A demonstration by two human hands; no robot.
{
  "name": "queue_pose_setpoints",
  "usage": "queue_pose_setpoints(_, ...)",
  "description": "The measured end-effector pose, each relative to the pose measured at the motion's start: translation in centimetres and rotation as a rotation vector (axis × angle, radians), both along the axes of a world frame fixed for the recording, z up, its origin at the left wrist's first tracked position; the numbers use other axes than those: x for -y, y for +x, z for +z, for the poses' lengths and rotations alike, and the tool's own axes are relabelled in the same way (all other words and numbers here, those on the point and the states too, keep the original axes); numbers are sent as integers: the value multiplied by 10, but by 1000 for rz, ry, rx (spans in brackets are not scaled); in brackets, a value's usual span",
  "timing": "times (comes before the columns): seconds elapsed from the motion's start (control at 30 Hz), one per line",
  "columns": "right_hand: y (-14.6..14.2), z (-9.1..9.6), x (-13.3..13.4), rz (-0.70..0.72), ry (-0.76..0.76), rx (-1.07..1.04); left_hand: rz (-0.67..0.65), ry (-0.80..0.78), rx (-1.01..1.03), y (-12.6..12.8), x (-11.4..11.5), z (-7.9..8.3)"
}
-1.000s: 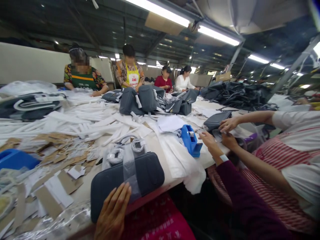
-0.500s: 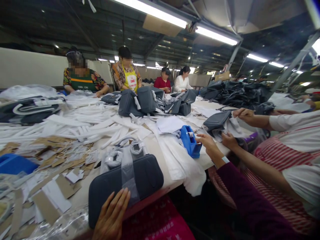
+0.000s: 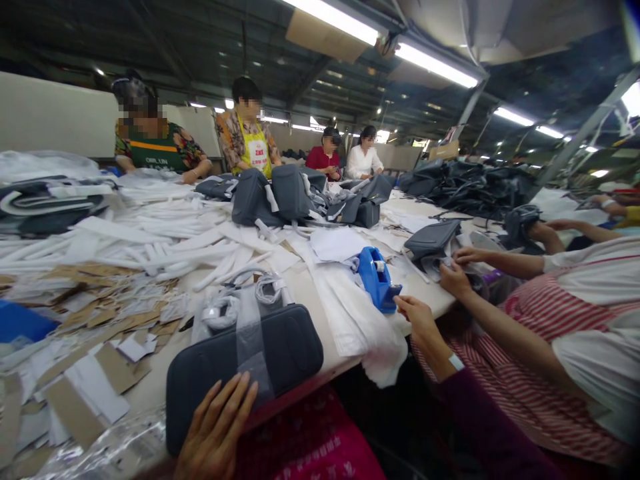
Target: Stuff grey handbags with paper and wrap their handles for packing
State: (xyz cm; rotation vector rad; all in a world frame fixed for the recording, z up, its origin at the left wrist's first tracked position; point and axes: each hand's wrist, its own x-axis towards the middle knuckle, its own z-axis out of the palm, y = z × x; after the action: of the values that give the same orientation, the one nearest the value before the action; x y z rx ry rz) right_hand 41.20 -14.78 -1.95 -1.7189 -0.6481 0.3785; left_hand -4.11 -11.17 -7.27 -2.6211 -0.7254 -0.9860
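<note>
At the counter near edge: left hand lies flat, fingers spread, on grey case. Right hand touches blue tape dispenser front end; its grip cannot be told.

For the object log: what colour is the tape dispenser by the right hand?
Blue. The tape dispenser shows best in the head view, beside the right hand.

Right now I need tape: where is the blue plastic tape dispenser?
Head view, right of centre: the blue plastic tape dispenser sits just beyond the right hand, right of the dark grey case.
</note>
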Motion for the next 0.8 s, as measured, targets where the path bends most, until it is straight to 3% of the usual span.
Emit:
queue_pose_setpoints(0.07, 8, -5, 5, -10, -37, 77, 12, -5, -7, 0, 3, 1)
queue_pose_setpoints(0.13, 11, -3, 13, -31, -176, 246, 35, -29, -14, 0, 7, 2)
queue_pose_setpoints(0.23, -7, 18, 22, 31, -397, 773, 47, -64, -59, 0, 14, 4)
queue_pose_setpoints(0.27, -20, 29, 21, 130, -411, 970, 47, -74, -75, 0, 15, 5)
queue_pose_setpoints(0.33, -58, 57, 13, 465, -365, 1236, 64, -95, -85, 0, 17, 7)
queue_pose_setpoints(0.43, -131, 99, -10, 994, -274, 1456, 107, -127, -88, 0, 21, 9)
queue_pose_setpoints(0.5, -178, 115, -29, 1269, -171, 1546, 115, -137, -100, 0, 23, 9)
queue_pose_setpoints(0.63, -248, 108, -64, 1569, -38, 1680, 92, -117, -74, 0, 26, 6)
queue_pose_setpoints(0.8, -284, 75, -93, 1652, 76, 1756, 61, -106, 38, 0, 25, -1)
